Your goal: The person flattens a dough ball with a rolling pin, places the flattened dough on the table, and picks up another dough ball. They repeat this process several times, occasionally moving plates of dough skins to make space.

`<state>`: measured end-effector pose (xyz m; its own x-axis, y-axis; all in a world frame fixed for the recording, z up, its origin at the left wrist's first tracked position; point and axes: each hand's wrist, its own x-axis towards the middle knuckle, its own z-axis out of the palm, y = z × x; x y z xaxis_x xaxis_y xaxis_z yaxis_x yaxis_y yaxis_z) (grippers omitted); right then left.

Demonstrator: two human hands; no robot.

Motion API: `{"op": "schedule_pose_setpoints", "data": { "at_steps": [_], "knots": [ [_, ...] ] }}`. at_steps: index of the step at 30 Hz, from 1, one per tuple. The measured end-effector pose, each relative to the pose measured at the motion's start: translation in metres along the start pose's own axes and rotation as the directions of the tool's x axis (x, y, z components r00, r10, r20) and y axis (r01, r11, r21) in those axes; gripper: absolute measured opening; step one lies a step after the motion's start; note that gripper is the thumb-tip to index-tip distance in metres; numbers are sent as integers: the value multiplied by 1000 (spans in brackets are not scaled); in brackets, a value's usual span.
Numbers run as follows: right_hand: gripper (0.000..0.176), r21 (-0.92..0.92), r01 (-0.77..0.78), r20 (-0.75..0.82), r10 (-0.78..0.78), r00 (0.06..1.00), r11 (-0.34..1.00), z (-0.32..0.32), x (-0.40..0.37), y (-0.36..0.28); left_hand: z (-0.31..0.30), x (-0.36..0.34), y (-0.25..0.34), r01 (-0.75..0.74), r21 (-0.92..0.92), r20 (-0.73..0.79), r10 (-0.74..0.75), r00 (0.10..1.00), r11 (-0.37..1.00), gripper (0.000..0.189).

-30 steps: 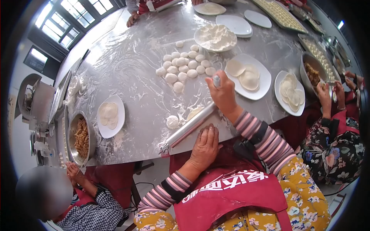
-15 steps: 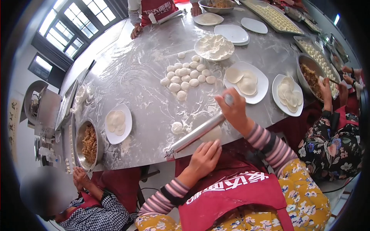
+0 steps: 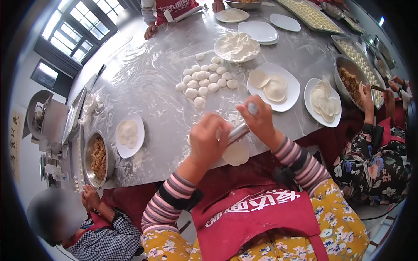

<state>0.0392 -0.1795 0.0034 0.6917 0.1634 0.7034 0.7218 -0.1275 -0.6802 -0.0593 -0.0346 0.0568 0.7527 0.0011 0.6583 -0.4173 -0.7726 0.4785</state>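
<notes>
My right hand (image 3: 260, 119) is closed around one end of a metal rolling pin (image 3: 238, 132). Fingers curled, my left hand (image 3: 209, 141) grips the pin's other end, slightly blurred. A flat round dough wrapper (image 3: 236, 153) lies just below the pin at the table's near edge. Beyond my hands, several small floured dough balls (image 3: 213, 77) sit grouped on the tabletop. To their right, a white square plate (image 3: 292, 96) bears a few rolled wrappers (image 3: 276, 88). The single dough ball that lay left of the pin is hidden behind my left hand.
A plate of flour (image 3: 237, 46) stands behind the dough balls. More wrapper plates lie left (image 3: 129, 150) and right (image 3: 311, 104). Filling bowls (image 3: 111, 163) stand at both sides. Co-workers sit left and right; another stands opposite. Trays of dumplings (image 3: 310, 16) are at upper right.
My left hand has moved up from the wrapper and near edge to the rolling pin's left end. The wrapper now shows more fully below the pin. My right hand keeps its hold.
</notes>
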Motion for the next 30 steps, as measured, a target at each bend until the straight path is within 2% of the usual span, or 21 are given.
{"op": "schedule_pose_setpoints", "data": {
  "at_steps": [2,3,5,6,8,9,11,12,13,14,15,16,17,19,21,23,24,25,27,29,30],
  "knots": [
    [23,70,-90,127,81,989,993,10,17,1,10,-26,15,-247,1,169,243,955,969,23],
    [23,75,-88,121,78,990,993,14,25,-1,9,-41,24,-254,-12,340,243,908,967,26],
    [20,112,3,113,-16,993,994,18,32,-5,21,-64,28,-363,165,423,267,866,917,35],
    [20,109,-3,108,-9,994,994,18,29,-3,26,-78,20,-365,160,429,269,862,917,35],
    [24,92,-37,116,26,993,995,18,26,3,35,-99,1,-348,328,485,160,860,878,42],
    [24,85,-24,93,16,996,996,20,23,8,34,-103,-1,-372,323,486,184,854,870,42],
    [24,55,-16,39,14,999,998,18,13,14,33,-105,-2,-303,234,449,174,876,924,38],
    [24,51,-97,68,94,993,994,12,10,9,31,-99,1,-258,172,414,168,895,951,37],
    [24,37,-126,91,123,988,991,8,6,9,28,-96,8,-111,103,335,70,940,989,25],
    [25,47,-89,62,86,994,995,3,2,7,27,-89,13,127,-49,211,-114,971,991,20],
    [25,58,-54,37,52,998,997,-1,0,4,26,-80,18,340,-224,121,-320,940,913,16],
    [25,53,-50,20,49,999,997,-4,-4,3,18,-59,17,543,-293,164,-518,839,787,17],
    [25,61,-94,34,92,995,994,-6,-10,3,7,-32,13,716,-343,223,-688,691,608,18],
    [25,68,-132,35,130,991,989,-10,-18,0,-1,34,13,570,-360,99,-578,810,738,18],
    [25,50,-76,1,76,997,996,-13,-21,-4,18,72,-12,444,-265,62,-444,894,856,19],
    [24,56,-103,17,102,995,993,-18,-26,-4,54,91,-19,156,-82,148,-143,979,984,27],
    [24,65,-92,37,89,995,994,-22,-26,-5,69,92,-18,258,-202,352,-175,919,945,39],
    [23,75,-80,60,76,995,994,-25,-26,-6,77,92,-17,170,-120,395,-110,912,978,45],
    [22,83,-53,30,51,998,995,-23,-28,0,77,86,-19,107,-88,334,-72,940,990,48],
    [23,147,-41,13,40,999,988,-23,-29,0,63,68,-47,245,-68,302,-214,929,967,47],
    [24,140,-32,10,31,999,990,-21,-31,3,48,59,-54,313,9,312,-300,901,950,45]
  ]
}}
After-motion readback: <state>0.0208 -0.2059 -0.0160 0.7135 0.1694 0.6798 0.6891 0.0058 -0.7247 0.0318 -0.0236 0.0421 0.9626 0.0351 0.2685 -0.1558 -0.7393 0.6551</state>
